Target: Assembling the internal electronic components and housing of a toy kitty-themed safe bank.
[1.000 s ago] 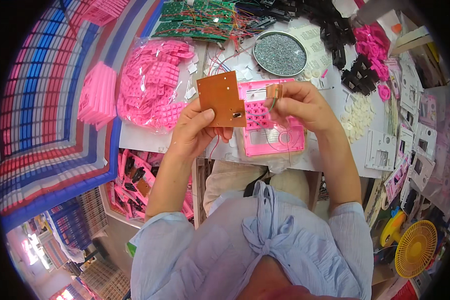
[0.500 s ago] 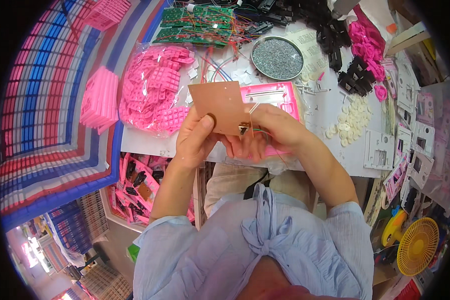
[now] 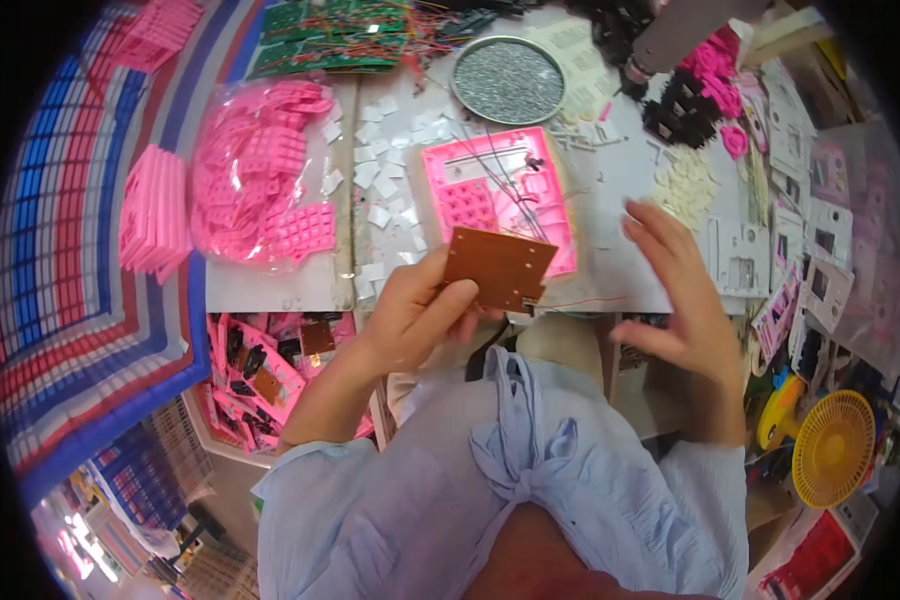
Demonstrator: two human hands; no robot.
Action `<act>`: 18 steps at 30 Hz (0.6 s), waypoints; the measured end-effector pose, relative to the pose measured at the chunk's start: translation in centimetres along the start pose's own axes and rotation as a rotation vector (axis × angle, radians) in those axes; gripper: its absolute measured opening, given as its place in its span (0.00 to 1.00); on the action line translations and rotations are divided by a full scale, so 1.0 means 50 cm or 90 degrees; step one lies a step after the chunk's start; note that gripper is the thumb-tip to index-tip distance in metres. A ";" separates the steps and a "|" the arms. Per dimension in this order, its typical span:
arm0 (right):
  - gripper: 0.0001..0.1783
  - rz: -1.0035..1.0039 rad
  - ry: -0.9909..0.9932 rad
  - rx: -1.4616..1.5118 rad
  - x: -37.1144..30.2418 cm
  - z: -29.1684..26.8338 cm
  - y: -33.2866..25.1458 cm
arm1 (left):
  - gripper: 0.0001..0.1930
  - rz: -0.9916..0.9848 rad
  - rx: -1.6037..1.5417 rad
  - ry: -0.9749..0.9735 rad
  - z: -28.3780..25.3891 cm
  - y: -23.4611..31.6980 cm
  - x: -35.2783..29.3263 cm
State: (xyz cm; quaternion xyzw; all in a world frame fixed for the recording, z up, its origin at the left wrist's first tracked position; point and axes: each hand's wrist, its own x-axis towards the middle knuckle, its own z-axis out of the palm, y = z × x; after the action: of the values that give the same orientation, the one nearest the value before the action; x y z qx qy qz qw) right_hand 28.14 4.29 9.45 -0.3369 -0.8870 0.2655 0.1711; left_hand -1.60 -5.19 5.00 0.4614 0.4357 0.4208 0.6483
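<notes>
Currently our left hand (image 3: 415, 315) pinches the brown circuit board (image 3: 498, 268) by its 9 o'clock edge above the table (image 3: 625, 185) front, right hand (image 3: 682, 290) open and empty at 3 o'clock; we judge it light, stiff, fragile at its thin wires, so edge-grip only.
</notes>
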 end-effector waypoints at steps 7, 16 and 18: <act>0.28 -0.111 -0.264 0.308 0.009 0.047 0.026 | 0.09 0.095 0.342 -0.034 0.030 -0.002 -0.008; 0.19 -0.038 -0.259 0.513 0.116 0.105 0.005 | 0.14 -0.009 0.208 0.084 0.064 -0.051 -0.042; 0.20 0.008 -0.226 0.596 0.130 0.125 0.011 | 0.16 -0.095 0.080 0.123 0.063 -0.046 -0.040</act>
State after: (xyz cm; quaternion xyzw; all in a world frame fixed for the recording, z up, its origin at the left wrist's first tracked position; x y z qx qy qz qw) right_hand 20.74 6.90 4.93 -0.1792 -0.6861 0.6893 0.1486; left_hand 1.21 -8.35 3.74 0.4246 0.5546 0.3856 0.6028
